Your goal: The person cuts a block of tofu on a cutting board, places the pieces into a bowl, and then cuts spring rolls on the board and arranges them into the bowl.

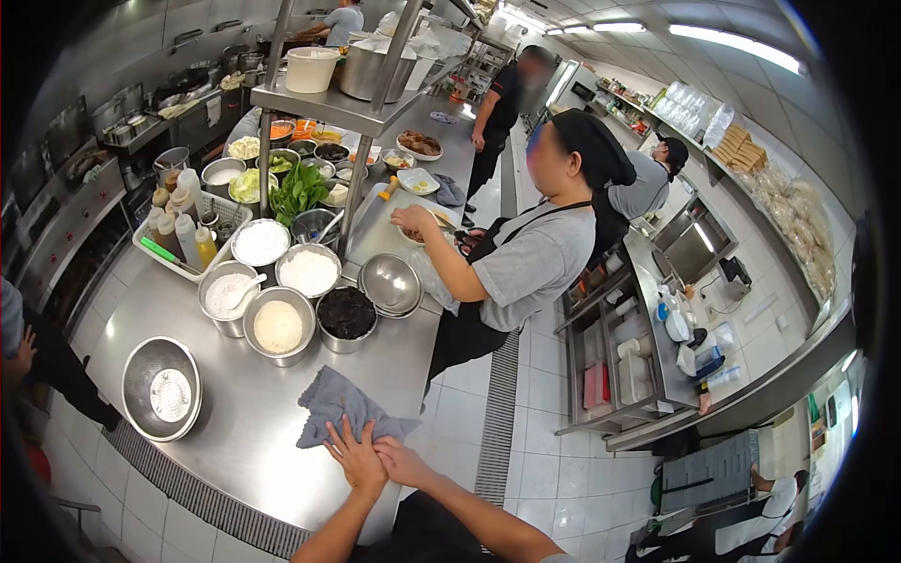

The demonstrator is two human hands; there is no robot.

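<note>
Standing beyond the grey cloth (343, 405), filled bowls (280, 326) crowd the counter (253, 413).

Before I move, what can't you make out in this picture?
All in the head view:
Grey cloth: the part beneath the left hand is covered by that hand.
Counter: its surface under the cloth is hidden by the cloth.
Right hand: too small to tell whether its fingertips touch the cloth.
Person at far left: upper body cut off by the picture's edge.
</note>
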